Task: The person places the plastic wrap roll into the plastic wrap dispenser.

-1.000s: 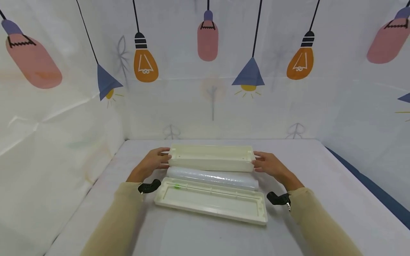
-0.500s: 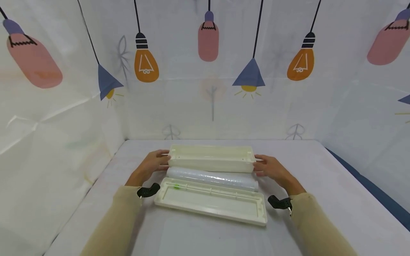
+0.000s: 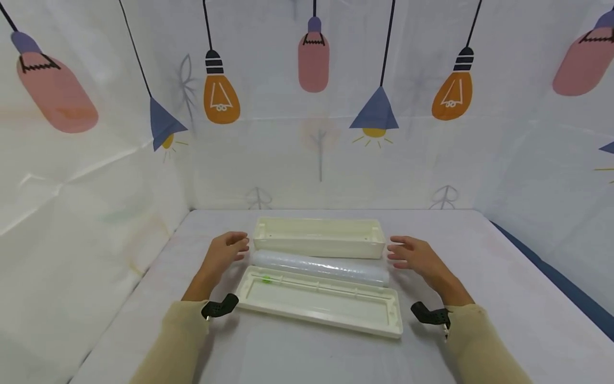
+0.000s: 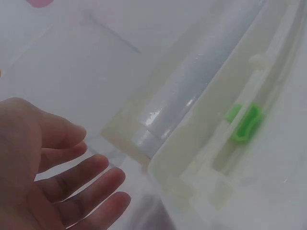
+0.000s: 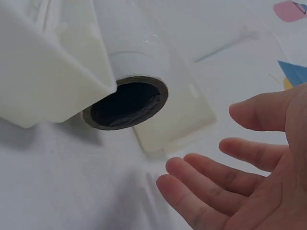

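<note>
A cream plastic tray [image 3: 318, 237] lies across the far part of the table. In front of it lies a roll of clear film [image 3: 320, 267] on a cardboard core [image 5: 125, 103]. Nearest me is a flat cream lid [image 3: 320, 302] with a small green slider [image 4: 244, 122]. My left hand [image 3: 225, 252] hovers open just left of the tray's end, touching nothing. My right hand [image 3: 415, 256] hovers open just right of the tray's other end, fingers spread and empty.
The table [image 3: 307, 352] is covered in white cloth and walled on three sides by white sheets printed with lamps [image 3: 312, 53]. A dark blue edge [image 3: 551, 272] runs along the table's right side. Black wrist mounts [image 3: 219, 308] sit on both sleeves.
Both hands have let go of the tray's ends and drawn back a little toward me, fingers now spread. The tray, roll and lid stay in place.
</note>
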A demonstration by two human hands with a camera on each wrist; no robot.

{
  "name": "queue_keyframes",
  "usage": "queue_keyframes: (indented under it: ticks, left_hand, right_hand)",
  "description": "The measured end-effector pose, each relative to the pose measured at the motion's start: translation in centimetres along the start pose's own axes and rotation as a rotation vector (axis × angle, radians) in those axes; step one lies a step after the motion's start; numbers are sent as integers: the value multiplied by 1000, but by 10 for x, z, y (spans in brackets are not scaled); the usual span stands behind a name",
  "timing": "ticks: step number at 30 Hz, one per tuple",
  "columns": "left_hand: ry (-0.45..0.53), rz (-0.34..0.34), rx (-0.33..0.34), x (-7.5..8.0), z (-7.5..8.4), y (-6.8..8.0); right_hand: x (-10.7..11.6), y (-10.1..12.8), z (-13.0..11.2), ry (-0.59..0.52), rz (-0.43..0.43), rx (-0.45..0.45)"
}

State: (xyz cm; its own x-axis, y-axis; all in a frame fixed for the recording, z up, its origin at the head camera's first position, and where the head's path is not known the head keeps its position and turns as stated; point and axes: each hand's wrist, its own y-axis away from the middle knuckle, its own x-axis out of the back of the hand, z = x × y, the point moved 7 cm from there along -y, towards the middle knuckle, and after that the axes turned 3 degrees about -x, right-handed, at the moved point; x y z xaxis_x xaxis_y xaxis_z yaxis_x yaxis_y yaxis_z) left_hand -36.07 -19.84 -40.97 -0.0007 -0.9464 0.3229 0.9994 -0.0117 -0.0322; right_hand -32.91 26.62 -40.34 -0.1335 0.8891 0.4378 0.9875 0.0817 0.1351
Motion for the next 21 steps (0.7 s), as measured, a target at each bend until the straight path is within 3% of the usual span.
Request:
queue_keyframes:
  ticks: [7, 13, 21]
  left_hand:
    - [-46, 20, -2, -5, 3, 15]
    - [-55, 3, -11, -1, -1, 17]
    - [-55, -22, -2, -3, -4, 22]
  right_hand:
    - [1, 9, 5, 22, 19, 6]
    - [0, 19, 8, 46, 56, 22]
    - [-3, 28, 13, 71, 33, 46]
